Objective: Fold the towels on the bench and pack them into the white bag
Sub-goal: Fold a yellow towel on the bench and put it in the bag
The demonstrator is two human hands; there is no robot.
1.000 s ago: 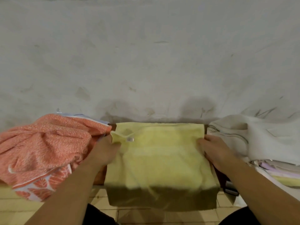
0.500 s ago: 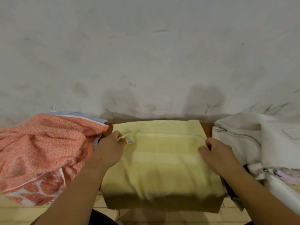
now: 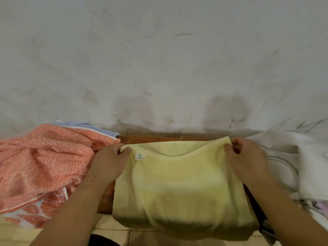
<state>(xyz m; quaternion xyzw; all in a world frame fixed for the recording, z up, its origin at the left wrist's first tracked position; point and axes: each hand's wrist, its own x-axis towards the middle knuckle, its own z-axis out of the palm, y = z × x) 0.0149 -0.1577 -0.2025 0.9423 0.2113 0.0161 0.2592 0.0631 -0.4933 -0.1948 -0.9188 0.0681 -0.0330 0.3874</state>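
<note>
Stained grey wall point(image 3: 159, 68) backs a brown bench point(image 3: 159, 139). One yellow towel point(image 3: 177, 183) lies mid-bench and drapes over the front edge. Two hands pinch its far corners: the left hand point(image 3: 110, 162) on the left one, the right hand point(image 3: 248, 160) on the right one. One orange towel point(image 3: 44, 166) is heaped at the left end, and one white bag point(image 3: 310, 166) sits at the right end.

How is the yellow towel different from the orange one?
The yellow towel lies flat and folded; the orange towel is a crumpled heap. The left hand and right hand pinch the yellow towel's corners; neither holds the orange towel. Both lie on the bench.
</note>
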